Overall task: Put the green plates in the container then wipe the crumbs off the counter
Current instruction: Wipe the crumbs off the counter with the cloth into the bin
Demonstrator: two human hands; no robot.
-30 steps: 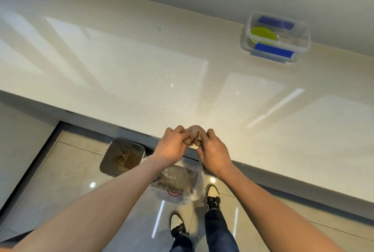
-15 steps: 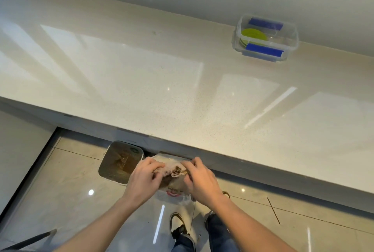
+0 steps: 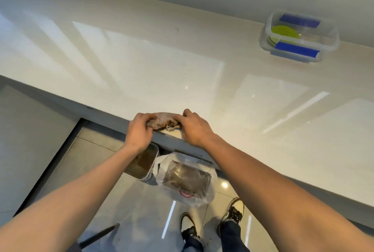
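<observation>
A brownish cloth (image 3: pixel 163 121) lies bunched on the front edge of the pale counter (image 3: pixel 141 73). My left hand (image 3: pixel 139 130) grips its left end and my right hand (image 3: pixel 195 128) grips its right end. At the far right, against the wall, stands a clear container (image 3: pixel 327 45) with blue clips, and the green plates (image 3: pixel 283 33) lie inside it. No crumbs can be made out on the glossy counter top.
Below the counter edge on the tiled floor stand a metal bin (image 3: pixel 144 162) and a white plastic bag (image 3: pixel 185 181) with something brown inside. My shoes (image 3: pixel 232 214) are near them. A dark rod (image 3: pixel 97 237) lies low at the left.
Both hands, holding the cloth, dropped below the counter edge over the bag half a second ago, then rose back onto the counter's front edge. The view has shifted.
</observation>
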